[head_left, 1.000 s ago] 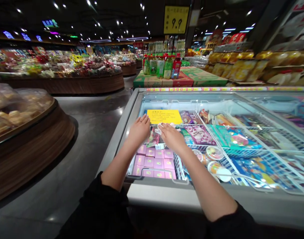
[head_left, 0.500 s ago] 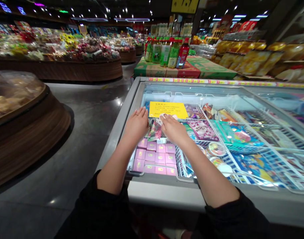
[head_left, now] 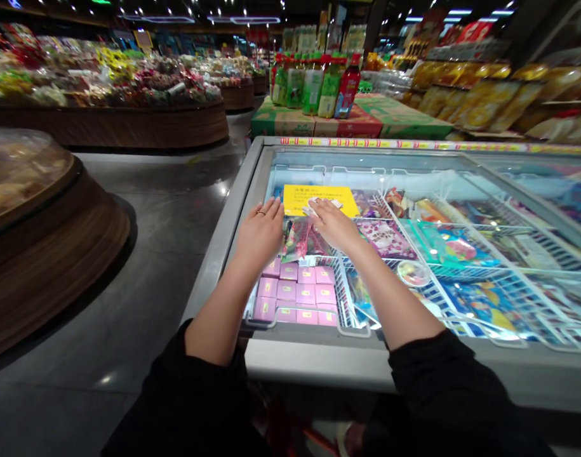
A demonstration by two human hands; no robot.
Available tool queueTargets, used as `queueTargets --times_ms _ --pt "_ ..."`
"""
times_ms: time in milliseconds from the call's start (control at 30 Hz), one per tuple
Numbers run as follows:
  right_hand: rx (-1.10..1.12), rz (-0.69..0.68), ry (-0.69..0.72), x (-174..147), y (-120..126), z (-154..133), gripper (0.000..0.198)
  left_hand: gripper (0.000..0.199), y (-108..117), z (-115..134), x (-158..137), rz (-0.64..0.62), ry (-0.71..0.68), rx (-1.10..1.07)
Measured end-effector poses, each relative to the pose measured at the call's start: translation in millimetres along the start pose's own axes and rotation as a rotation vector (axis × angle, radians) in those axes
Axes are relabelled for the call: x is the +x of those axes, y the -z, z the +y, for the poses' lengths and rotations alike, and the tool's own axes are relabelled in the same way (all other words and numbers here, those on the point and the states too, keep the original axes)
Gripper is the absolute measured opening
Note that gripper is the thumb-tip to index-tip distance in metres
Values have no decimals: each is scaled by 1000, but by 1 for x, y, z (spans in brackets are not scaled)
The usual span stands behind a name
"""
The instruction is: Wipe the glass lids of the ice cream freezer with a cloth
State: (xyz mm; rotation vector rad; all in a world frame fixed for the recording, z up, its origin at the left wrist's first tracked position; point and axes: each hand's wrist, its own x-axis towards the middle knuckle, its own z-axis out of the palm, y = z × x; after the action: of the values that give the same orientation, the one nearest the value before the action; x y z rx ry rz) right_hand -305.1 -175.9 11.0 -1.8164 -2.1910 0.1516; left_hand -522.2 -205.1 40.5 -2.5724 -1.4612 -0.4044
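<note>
My left hand (head_left: 260, 235) lies flat on the glass lid (head_left: 409, 164) of a chest freezer, near its left frame, fingers stretched out and a ring on one of them. My right hand (head_left: 335, 225) presses a crumpled white wipe (head_left: 338, 204) against the glass, over the lower edge of a yellow notice (head_left: 294, 193) with printed lines. Part of the wipe is hidden under the fingers. Below the glass are pink boxes (head_left: 286, 291) in rows, a purple-and-white packet (head_left: 385, 237) and other packaged goods in white wire baskets (head_left: 343, 292).
Beyond the freezer, green and red bottles (head_left: 313, 89) stand on cartons (head_left: 395, 117). A round wooden display stand (head_left: 42, 241) rises at the left, across the grey floor (head_left: 171, 209). Yellow jars (head_left: 480, 82) are stacked at the back right.
My right hand has slid a little farther forward with the wipe, onto the yellow notice. The left hand stays nearly in place on the glass. My view has tilted slightly down.
</note>
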Motion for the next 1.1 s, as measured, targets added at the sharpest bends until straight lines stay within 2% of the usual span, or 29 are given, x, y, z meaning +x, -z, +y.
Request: queueTargets --times_ms 133,233,367,533,633,833,1100 --pt "-40 23 -7 -12 3 3 56 55 -1 0 0 22 -6 5" --pt "-46 9 60 -24 0 -8 54 57 -2 0 2 15 9 -6" --pt "11 -34 142 -13 -5 -19 52 62 -3 -1 3 32 36 -40" --pt "0 -9 3 20 -1 -8 54 60 -2 -1 2 23 23 -25" --pt "-39 -19 -24 19 3 -6 55 59 0 0 2 7 34 -22" --pt "-35 -58 118 -2 0 -19 54 55 -1 1 3 25 39 -33" --pt "-26 -31 105 51 -10 -23 53 56 1 2 3 -2 41 -21"
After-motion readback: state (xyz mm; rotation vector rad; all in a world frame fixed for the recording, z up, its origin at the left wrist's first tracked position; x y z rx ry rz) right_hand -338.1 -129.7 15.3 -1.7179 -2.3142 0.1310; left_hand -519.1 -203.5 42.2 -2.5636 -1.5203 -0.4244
